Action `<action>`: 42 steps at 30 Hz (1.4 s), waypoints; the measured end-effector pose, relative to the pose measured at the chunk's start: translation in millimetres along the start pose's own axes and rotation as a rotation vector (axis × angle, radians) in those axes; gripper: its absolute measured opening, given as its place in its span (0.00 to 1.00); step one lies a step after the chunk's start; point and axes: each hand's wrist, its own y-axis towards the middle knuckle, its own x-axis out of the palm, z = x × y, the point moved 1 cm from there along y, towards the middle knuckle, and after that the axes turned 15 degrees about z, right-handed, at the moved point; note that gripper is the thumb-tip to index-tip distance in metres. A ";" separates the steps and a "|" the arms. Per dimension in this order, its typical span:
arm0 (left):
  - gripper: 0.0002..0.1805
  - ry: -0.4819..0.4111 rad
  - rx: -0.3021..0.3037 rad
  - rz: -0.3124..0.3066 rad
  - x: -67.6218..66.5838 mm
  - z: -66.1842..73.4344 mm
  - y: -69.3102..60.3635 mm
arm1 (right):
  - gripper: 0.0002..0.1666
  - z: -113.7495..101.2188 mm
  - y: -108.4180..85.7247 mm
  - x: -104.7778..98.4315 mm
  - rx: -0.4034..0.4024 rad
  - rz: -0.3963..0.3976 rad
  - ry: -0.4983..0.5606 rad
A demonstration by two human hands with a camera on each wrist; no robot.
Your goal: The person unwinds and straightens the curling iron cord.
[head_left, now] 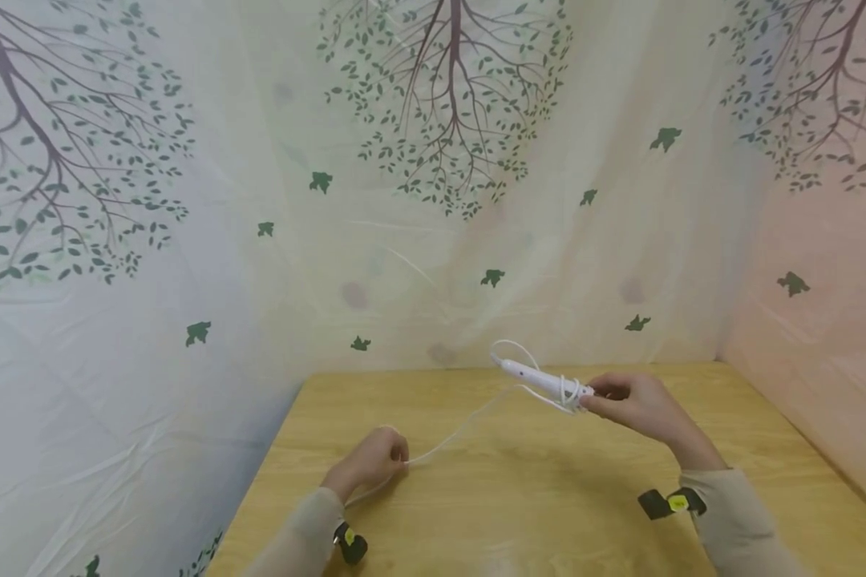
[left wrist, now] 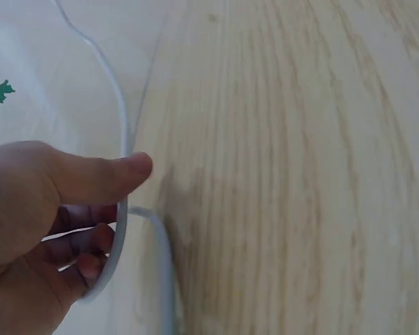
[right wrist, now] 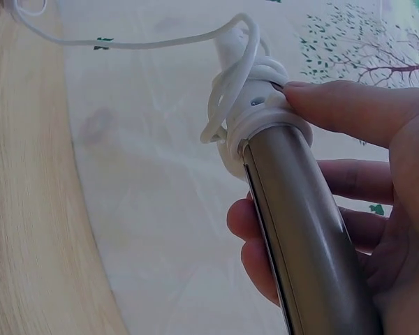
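Note:
A curling iron (head_left: pixel 541 379) with a white handle is held above the table by my right hand (head_left: pixel 638 407). In the right wrist view its metallic brown barrel (right wrist: pixel 304 230) lies across the curled fingers, and the thumb presses near the collar. Loops of white cord (right wrist: pixel 230 98) are wound about the handle there. Lower on the left, my left hand (head_left: pixel 370 463) pinches the same cord (left wrist: pixel 123 125) between thumb and fingers. Between the hands the cord runs slack, and another stretch trails below the left hand.
A wooden table (head_left: pixel 520 505) spreads beneath both hands. Pale fabric (head_left: pixel 418 320) printed with trees and leaves hangs behind it and at both sides. Each wrist wears a black strap (head_left: pixel 671 503) over a beige sleeve.

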 end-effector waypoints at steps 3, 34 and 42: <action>0.08 -0.009 -0.004 0.070 2.9 -2.8 3.3 | 0.20 -3.9 1.1 -1.1 -0.010 -0.004 0.009; 0.08 -0.382 0.332 0.383 6.2 110.7 37.0 | 0.22 -5.5 3.6 20.3 -0.022 -0.073 -0.008; 0.11 -0.323 0.464 0.398 6.7 145.9 58.8 | 0.21 -7.0 3.4 25.8 -0.023 -0.082 -0.004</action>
